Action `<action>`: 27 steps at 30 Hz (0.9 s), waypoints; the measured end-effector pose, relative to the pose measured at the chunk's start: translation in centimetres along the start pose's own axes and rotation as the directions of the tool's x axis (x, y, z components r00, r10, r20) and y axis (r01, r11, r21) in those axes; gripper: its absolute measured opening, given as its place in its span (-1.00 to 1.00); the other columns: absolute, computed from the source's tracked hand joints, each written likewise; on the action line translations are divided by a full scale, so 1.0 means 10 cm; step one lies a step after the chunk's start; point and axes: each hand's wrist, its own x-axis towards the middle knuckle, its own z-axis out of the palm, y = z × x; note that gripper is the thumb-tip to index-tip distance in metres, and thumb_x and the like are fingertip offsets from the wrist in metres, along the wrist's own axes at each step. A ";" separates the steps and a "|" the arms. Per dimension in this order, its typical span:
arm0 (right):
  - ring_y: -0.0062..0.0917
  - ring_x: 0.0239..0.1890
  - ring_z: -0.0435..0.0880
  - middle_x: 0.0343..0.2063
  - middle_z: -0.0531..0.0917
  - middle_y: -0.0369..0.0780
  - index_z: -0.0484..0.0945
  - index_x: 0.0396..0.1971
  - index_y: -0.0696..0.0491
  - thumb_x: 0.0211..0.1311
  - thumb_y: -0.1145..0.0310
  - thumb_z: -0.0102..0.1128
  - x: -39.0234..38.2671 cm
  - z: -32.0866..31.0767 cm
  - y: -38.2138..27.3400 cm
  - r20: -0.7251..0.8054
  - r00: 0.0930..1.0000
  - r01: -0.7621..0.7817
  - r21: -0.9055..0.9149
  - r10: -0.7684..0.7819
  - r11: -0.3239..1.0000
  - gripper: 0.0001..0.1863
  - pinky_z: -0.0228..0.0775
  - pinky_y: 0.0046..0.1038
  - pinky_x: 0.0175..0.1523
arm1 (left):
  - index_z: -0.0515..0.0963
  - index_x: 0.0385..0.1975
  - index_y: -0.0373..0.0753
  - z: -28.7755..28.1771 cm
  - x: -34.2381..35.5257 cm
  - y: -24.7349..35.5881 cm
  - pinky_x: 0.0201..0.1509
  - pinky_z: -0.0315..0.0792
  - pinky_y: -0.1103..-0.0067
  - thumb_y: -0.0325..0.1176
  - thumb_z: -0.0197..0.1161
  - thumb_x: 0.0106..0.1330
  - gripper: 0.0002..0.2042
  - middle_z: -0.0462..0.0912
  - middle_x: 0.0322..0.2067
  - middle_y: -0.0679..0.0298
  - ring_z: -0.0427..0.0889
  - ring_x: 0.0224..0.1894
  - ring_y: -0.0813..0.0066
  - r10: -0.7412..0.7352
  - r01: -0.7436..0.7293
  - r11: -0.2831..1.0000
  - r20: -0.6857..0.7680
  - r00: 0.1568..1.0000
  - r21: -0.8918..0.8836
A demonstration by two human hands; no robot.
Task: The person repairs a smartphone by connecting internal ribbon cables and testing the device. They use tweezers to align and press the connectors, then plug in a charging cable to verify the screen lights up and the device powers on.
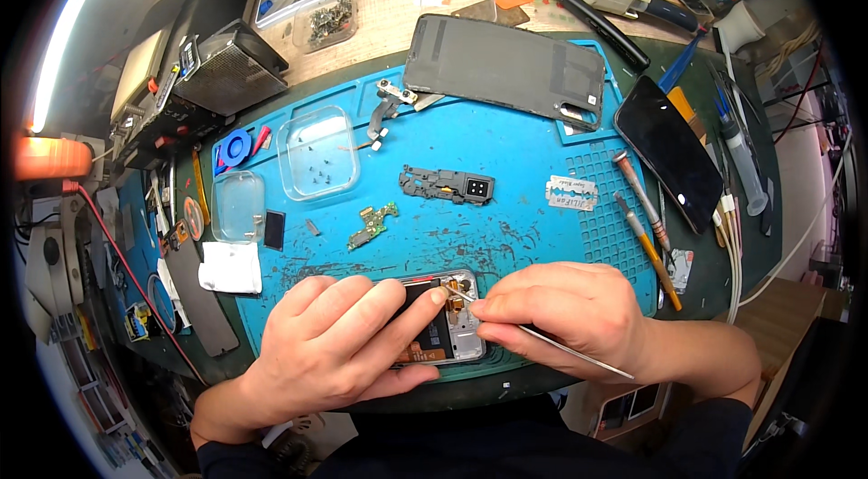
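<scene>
A: State light source and level.
B: Bright overall. The white tube lamp [74, 36], left, is overexposed; the blue work mat [515, 239] is evenly lit. Dark sleeves [710, 438] at the lower edge lose detail.
A: Report glare and sharpness.
B: Pale reflections rim the clear plastic box [318, 153]. Left hand [339, 343] and right hand [574, 312] are crisp; parts inside the opened smartphone [466, 341] resolve poorly. Fisheye distortion bows the lamp; corners vignette to black

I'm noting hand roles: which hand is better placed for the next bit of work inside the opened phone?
Likely the right hand: it holds the thin metal tool, angled into the opened phone. The left hand lies over the phone, apparently steadying it.
</scene>
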 end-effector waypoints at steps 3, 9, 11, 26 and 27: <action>-0.35 -0.38 0.72 -0.40 0.69 -0.16 0.63 -0.28 0.16 0.10 0.49 0.42 -0.01 -0.02 0.00 -0.003 1.000 -0.003 0.006 0.003 1.000 -0.81 0.59 -0.44 -0.33 | 0.67 0.02 -0.11 -0.01 0.02 0.02 -0.18 0.41 0.48 0.08 0.42 0.05 -0.44 0.49 -0.16 0.33 0.51 -0.20 0.38 -0.007 0.007 1.000 0.006 1.000 0.005; -0.35 -0.38 0.72 -0.39 0.69 -0.16 0.64 -0.29 0.16 0.10 0.50 0.42 0.00 -0.01 -0.01 -0.001 1.000 -0.024 0.004 0.024 1.000 -0.82 0.59 -0.43 -0.32 | 0.67 0.02 -0.12 0.00 0.03 0.01 -0.19 0.40 0.48 0.07 0.43 0.04 -0.43 0.50 -0.16 0.33 0.52 -0.20 0.38 -0.012 0.012 1.000 0.012 1.000 -0.016; -0.35 -0.38 0.72 -0.40 0.69 -0.16 0.64 -0.30 0.16 0.10 0.50 0.42 0.00 -0.01 -0.01 0.000 1.000 -0.027 0.009 0.027 1.000 -0.82 0.59 -0.43 -0.32 | 0.66 0.02 -0.11 -0.01 0.03 0.01 -0.20 0.40 0.48 0.07 0.43 0.04 -0.43 0.50 -0.16 0.33 0.52 -0.21 0.38 -0.009 0.009 1.000 0.010 1.000 -0.015; -0.35 -0.40 0.72 -0.41 0.69 -0.14 0.64 -0.31 0.15 0.13 0.49 0.40 0.00 -0.03 -0.04 0.033 0.999 -0.029 0.031 0.028 0.999 -0.85 0.56 -0.43 -0.33 | 0.63 0.06 -0.19 0.01 -0.02 0.03 -0.23 0.34 0.48 0.00 0.40 0.06 -0.43 0.49 -0.20 0.30 0.49 -0.27 0.38 -0.010 0.008 0.999 -0.043 0.999 -0.045; -0.33 -0.40 0.71 -0.41 0.69 -0.14 0.64 -0.31 0.15 0.14 0.49 0.40 -0.01 -0.03 -0.04 0.030 0.999 -0.031 0.045 0.030 0.998 -0.85 0.56 -0.42 -0.32 | 0.62 0.06 -0.20 0.01 -0.02 0.03 -0.22 0.33 0.49 0.00 0.40 0.06 -0.43 0.49 -0.19 0.30 0.50 -0.26 0.38 -0.009 0.006 0.999 -0.048 0.999 -0.046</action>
